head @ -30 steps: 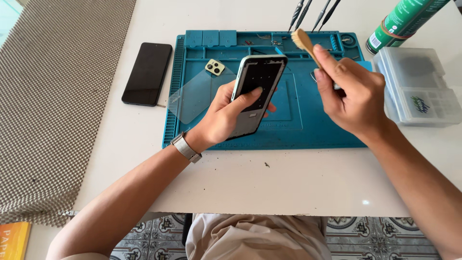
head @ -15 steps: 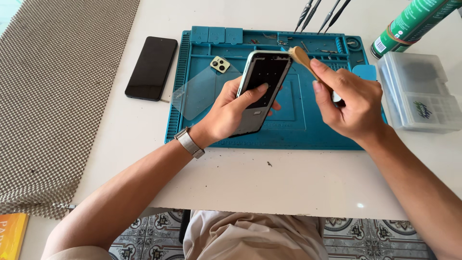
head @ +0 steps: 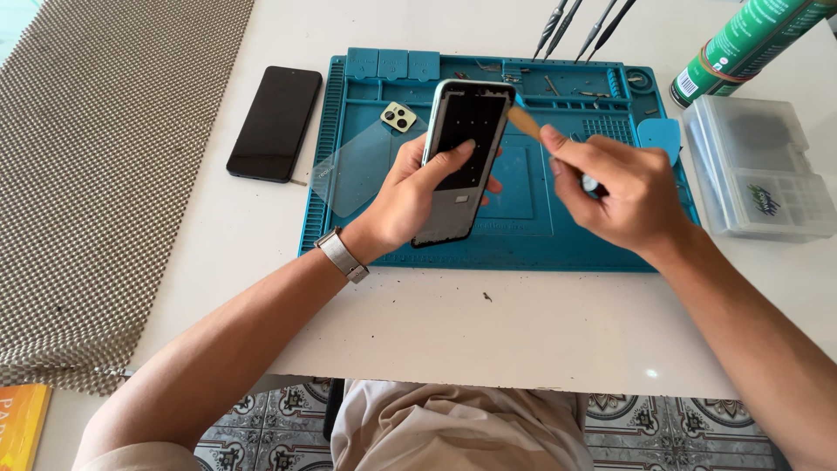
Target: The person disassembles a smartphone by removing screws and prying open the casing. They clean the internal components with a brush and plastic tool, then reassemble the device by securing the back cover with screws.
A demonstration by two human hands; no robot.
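Observation:
My left hand (head: 417, 196) holds a phone frame (head: 464, 131) upright over the blue work mat (head: 540, 235), thumb across its dark inner face. A silver watch sits on that wrist. My right hand (head: 621, 192) grips a small brush (head: 526, 123) with tan bristles. The bristle tip touches the frame's upper right edge. A small camera module (head: 398, 117) lies on the mat beside a clear glass sheet (head: 356, 168), both left of my left hand.
A black phone (head: 275, 124) lies face down left of the mat. A clear plastic parts box (head: 760, 168) and a green spray can (head: 750, 44) stand at the right. Several tweezers (head: 582, 24) lie at the back. A woven mat (head: 105, 166) covers the left side.
The brush has come down from above the frame to touch its upper right edge. My left hand still holds the frame, tilted slightly more upright.

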